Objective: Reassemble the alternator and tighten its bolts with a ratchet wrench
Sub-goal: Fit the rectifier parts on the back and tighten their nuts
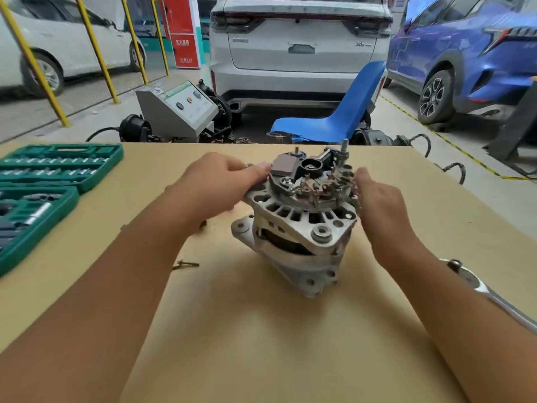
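The grey alternator (296, 228) stands tilted at the middle of the cardboard-covered table (261, 344). Its rear housing faces up, with the black regulator and the copper rectifier parts exposed. My left hand (220, 181) grips the rear housing's left edge, fingers curled round the rim. My right hand (377, 199) is against the right side of the housing with fingers fairly straight. A chrome ratchet wrench (476, 283) lies on the table at the right, partly under my right forearm. A loose bolt (186, 265) lies left of the alternator.
Two open green socket-set cases (58, 167) lie at the table's left edge. Beyond the far edge stand a blue chair (343, 117), a grey test machine (180, 112), black engine parts and parked cars.
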### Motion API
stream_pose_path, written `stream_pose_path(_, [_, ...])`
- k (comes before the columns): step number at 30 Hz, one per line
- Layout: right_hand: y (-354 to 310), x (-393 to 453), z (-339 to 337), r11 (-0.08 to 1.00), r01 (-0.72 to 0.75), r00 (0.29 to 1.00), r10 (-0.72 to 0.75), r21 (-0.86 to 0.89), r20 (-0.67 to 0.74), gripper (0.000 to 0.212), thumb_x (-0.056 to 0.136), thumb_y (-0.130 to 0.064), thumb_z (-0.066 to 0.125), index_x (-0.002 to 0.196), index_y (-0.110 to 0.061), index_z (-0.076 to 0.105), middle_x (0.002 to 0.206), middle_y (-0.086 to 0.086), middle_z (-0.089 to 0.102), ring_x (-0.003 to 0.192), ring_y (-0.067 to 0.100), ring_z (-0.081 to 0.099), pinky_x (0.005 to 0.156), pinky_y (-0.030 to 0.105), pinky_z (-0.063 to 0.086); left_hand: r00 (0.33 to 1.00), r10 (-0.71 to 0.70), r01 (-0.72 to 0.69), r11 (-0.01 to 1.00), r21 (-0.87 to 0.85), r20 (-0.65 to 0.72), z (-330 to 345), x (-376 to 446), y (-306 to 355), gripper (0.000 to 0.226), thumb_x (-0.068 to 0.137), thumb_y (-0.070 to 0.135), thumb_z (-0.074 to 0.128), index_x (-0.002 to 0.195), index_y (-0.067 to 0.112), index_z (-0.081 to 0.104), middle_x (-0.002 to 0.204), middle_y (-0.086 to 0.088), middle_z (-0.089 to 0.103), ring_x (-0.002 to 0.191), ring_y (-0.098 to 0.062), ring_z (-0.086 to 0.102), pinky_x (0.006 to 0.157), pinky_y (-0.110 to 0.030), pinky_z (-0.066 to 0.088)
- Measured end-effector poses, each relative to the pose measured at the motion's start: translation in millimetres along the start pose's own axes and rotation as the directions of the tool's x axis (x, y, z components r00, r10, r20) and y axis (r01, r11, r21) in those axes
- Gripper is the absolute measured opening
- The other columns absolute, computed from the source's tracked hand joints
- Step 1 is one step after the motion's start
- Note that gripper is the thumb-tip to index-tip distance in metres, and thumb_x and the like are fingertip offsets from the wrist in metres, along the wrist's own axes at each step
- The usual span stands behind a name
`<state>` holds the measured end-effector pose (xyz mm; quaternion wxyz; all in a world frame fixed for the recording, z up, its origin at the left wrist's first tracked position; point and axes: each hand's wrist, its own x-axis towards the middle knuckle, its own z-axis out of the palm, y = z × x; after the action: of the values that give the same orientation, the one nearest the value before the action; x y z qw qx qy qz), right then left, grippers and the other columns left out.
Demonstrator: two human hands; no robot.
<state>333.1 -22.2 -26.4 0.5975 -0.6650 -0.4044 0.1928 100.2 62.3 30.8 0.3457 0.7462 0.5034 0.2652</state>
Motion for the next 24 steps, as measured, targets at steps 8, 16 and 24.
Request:
stream_pose_path(8, [-31,-19,-12,0.799,0.578,0.81,-0.586,0.166,-0.002,0.033,0.088,-0.031,0.06,0.12,-0.024,0.064,0.126,0.008,0.064,0.115,0.031,0.061,0.094,0.06,0.05,0.684,0.713,-0.683,0.7,-0.207,0.156,-21,13,7,0.016,0.086,0.009,0.08,0.101,0.012,0.079,0.109,-0.009,0.072,0.103,-0.022,0.069,0.073,-0.027,0.054])
stream_pose_path(16, [-114,1,-27,0.458,0.835,0.534,-0.54,-0.305,0.651,0.034,0.071,-0.067,0.072,0.085,-0.036,0.078,0.127,-0.015,0.064,0.116,0.007,0.059,0.095,0.045,0.05,0.59,0.732,-0.739,0.66,-0.138,0.34,-30,23,11,0.029,0.079,0.02,0.085,0.107,0.023,0.076,0.102,0.032,0.068,0.105,-0.053,0.065,0.079,-0.037,0.053])
stream_pose_path(24, [-86,-10,-27,0.47,0.853,0.505,-0.631,-0.227,0.589,0.036,0.075,-0.052,0.08,0.097,-0.024,0.076,0.115,-0.007,0.069,0.109,0.009,0.066,0.092,0.043,0.054,0.493,0.844,-0.867,0.497,0.04,0.21,-25,17,11,0.028,0.08,0.023,0.081,0.108,0.025,0.077,0.127,-0.002,0.067,0.123,-0.018,0.061,0.102,-0.042,0.05])
